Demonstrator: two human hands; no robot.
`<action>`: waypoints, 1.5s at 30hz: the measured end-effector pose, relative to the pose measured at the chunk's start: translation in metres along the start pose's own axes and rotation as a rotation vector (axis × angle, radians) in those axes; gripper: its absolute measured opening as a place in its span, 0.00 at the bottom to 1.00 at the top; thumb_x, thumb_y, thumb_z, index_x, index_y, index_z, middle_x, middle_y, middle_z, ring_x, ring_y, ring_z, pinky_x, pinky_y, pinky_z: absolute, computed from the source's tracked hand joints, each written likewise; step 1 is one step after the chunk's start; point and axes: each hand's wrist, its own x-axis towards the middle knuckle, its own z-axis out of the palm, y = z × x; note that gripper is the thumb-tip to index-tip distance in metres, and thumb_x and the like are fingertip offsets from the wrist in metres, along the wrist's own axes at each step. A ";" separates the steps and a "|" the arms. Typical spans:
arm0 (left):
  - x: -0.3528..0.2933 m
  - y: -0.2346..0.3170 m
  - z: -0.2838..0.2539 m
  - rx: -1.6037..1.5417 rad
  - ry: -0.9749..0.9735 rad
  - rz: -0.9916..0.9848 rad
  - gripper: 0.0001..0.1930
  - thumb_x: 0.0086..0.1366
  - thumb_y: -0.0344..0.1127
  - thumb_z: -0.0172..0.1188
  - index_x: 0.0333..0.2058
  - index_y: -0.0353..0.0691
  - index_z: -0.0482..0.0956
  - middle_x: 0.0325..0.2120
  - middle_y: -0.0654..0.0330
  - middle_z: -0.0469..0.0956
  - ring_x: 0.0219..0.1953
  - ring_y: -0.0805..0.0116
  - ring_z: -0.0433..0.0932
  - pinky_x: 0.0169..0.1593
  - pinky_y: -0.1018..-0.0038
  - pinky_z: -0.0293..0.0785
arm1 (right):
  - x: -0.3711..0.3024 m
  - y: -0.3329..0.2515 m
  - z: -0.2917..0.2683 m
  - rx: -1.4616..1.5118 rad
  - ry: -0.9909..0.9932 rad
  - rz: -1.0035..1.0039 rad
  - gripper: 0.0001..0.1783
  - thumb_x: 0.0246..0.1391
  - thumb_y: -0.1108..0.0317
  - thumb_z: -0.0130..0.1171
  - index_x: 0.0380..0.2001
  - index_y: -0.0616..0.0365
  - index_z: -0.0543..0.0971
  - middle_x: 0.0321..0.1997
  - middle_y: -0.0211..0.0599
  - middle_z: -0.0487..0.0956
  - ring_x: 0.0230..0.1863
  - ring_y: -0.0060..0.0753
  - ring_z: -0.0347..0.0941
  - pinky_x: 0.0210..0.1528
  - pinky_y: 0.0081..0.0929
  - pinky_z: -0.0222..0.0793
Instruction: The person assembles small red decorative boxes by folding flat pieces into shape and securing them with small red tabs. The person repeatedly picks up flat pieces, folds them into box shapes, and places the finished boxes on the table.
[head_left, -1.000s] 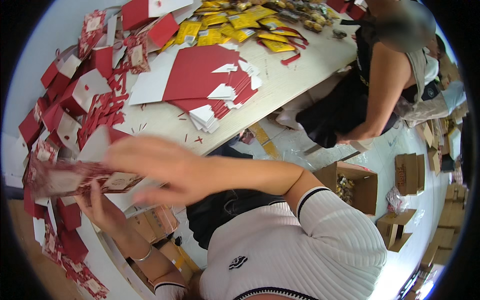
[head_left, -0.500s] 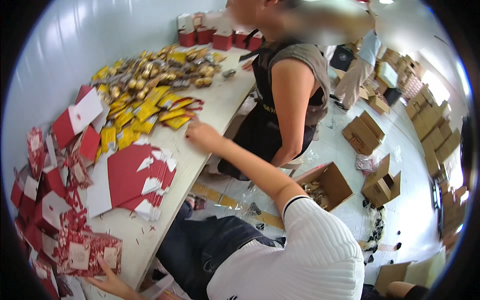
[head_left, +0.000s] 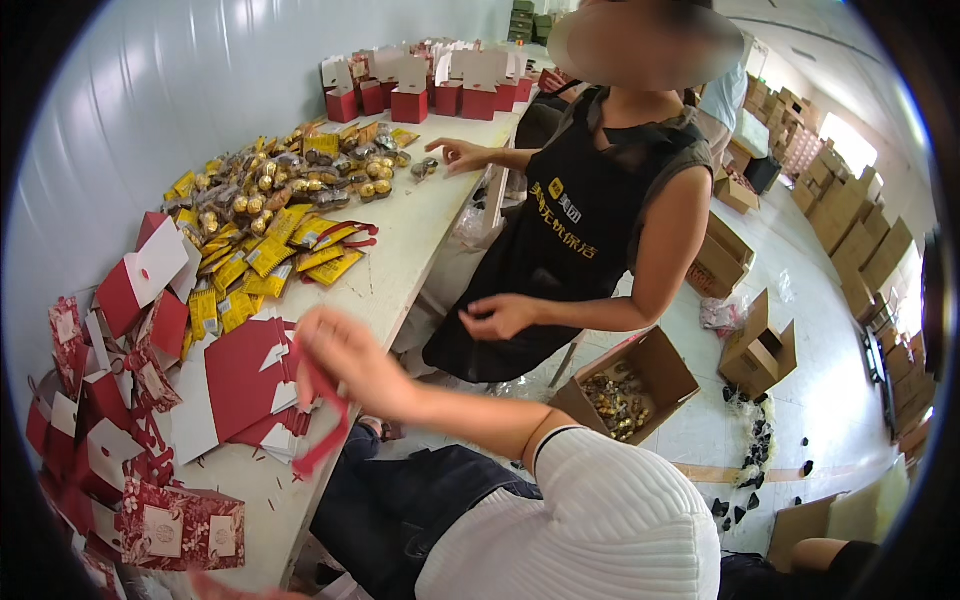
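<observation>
My right hand [head_left: 350,365] is closed on a red ribbon [head_left: 328,440], which hangs in a loop above the table's near edge. My left hand [head_left: 235,592] is blurred and cut off by the lower edge, so its fingers do not show clearly. Just beyond it, a red floral gift box [head_left: 182,527] with pale panels lies on the table. Beside my right hand is a fanned stack of flat red and white box blanks [head_left: 240,385]. Farther up lie yellow packets [head_left: 270,255] with more red ribbon [head_left: 350,230] on them, backed by gold-wrapped balls in clear packs [head_left: 265,180].
Opened red and white boxes [head_left: 105,455] crowd the table's left side; more red boxes [head_left: 408,100] stand at its far end. A co-worker [head_left: 580,220] in a black apron stands at the right edge, one hand on the table. Cartons [head_left: 660,375] sit on the floor.
My right hand has drawn back from the yellow packets toward me, with a red ribbon now in it. My left hand has slid off the floral box toward the lower edge. The co-worker has turned.
</observation>
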 end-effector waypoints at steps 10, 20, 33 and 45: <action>-0.038 0.042 0.010 -0.934 -0.802 -1.000 0.12 0.63 0.36 0.48 0.39 0.30 0.70 0.23 0.55 0.74 0.20 0.70 0.69 0.29 0.76 0.67 | -0.058 0.045 0.047 0.594 0.005 0.373 0.16 0.61 0.54 0.35 0.34 0.56 0.64 0.30 0.44 0.76 0.29 0.26 0.71 0.31 0.19 0.64; -0.054 0.024 0.010 -1.201 -0.677 -1.482 0.11 0.63 0.36 0.49 0.39 0.35 0.71 0.20 0.64 0.72 0.20 0.77 0.69 0.26 0.81 0.69 | -0.075 0.055 0.055 0.558 -0.503 0.458 0.17 0.56 0.60 0.49 0.21 0.62 0.71 0.16 0.27 0.68 0.17 0.18 0.59 0.32 0.23 0.64; -0.071 0.018 0.009 -0.964 -0.711 -1.199 0.11 0.62 0.31 0.49 0.39 0.29 0.72 0.28 0.56 0.75 0.29 0.71 0.74 0.35 0.80 0.72 | -0.079 0.062 0.040 -0.224 -0.799 0.189 0.07 0.49 0.72 0.50 0.28 0.66 0.66 0.22 0.43 0.72 0.22 0.34 0.70 0.25 0.27 0.64; -0.081 0.002 0.005 -0.791 -0.787 -0.980 0.10 0.60 0.27 0.52 0.39 0.27 0.73 0.28 0.55 0.76 0.29 0.71 0.75 0.35 0.79 0.72 | -0.076 0.058 0.049 -0.067 -0.704 0.475 0.06 0.47 0.74 0.48 0.23 0.67 0.66 0.14 0.36 0.72 0.15 0.22 0.68 0.20 0.20 0.62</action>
